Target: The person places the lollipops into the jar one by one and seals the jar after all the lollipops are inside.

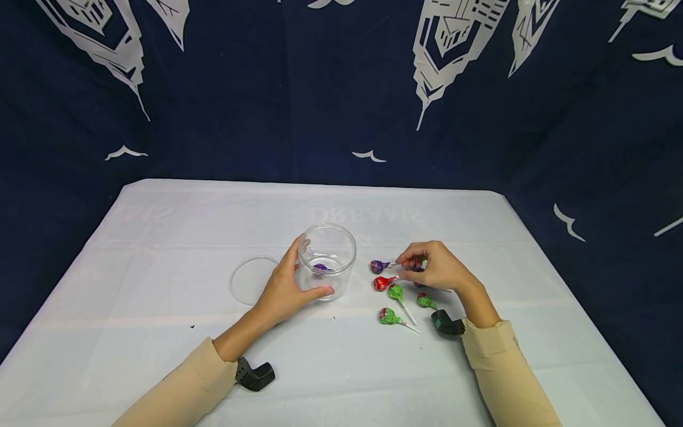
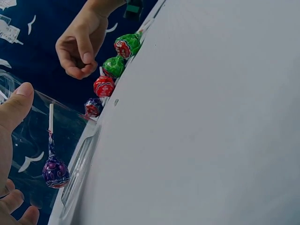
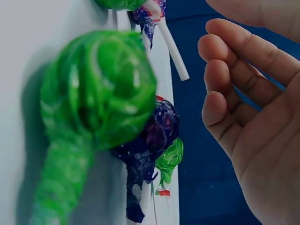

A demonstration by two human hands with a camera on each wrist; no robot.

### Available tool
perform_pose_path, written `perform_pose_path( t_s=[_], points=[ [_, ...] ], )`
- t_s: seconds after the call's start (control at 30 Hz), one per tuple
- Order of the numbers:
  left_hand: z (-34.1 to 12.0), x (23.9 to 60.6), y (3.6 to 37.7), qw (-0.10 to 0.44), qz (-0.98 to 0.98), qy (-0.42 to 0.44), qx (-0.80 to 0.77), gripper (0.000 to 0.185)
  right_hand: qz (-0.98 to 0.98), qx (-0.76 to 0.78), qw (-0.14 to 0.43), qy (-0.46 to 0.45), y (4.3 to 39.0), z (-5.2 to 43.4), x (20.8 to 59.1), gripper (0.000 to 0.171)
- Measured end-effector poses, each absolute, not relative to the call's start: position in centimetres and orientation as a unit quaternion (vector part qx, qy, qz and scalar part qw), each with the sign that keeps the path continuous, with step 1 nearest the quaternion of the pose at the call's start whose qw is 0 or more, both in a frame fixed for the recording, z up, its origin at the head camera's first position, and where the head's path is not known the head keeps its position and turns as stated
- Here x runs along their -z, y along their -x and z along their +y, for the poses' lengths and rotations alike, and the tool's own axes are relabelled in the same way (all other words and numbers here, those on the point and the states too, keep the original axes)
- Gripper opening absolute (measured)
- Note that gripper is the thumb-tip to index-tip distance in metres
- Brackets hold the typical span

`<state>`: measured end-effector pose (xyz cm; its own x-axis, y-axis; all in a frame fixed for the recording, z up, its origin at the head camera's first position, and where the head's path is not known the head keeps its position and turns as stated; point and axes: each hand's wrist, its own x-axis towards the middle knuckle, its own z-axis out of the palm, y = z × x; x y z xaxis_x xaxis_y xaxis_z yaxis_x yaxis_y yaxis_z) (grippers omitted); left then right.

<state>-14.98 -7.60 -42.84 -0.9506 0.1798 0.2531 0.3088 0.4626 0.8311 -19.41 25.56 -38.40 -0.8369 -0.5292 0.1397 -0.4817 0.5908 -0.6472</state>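
from my end, the white table (image 1: 320,367) backs onto a dark blue backdrop (image 1: 341,89) with pale printed shapes. a clear ring or disc (image 1: 230,283), i can't tell which, lies left of the clear jar (image 1: 345,276), partly covered by the left hand (image 1: 285,290). each wrist has a black camera; the right camera (image 1: 447,323) sits close to the nearest candy, and the right hand (image 1: 434,267) blocks some of my view.

the jar is upright, left of the candy, with the left fingers and thumb clamped around its side. the right fingers curl loosely over the candy, thumb apart from them, gripping nothing i can see.

my count: one jar; one purple lollipop (image 2: 56,173) inside it; outside, one red lollipop (image 1: 381,283), three green lollipops (image 1: 395,292) in the head view, and at least two purple lollipops (image 1: 379,267), exact number hidden.
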Motion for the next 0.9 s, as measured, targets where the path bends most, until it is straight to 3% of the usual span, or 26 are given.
perform_pose_path(
  t_s=[0.9],
  points=[
    [-7.7, 43.0, 15.0, 0.068, -0.850, 0.151, 0.500, 0.117, 0.897, 0.333, 0.078, 0.278, 19.9, 26.0, 39.7, 0.016]
  ],
)
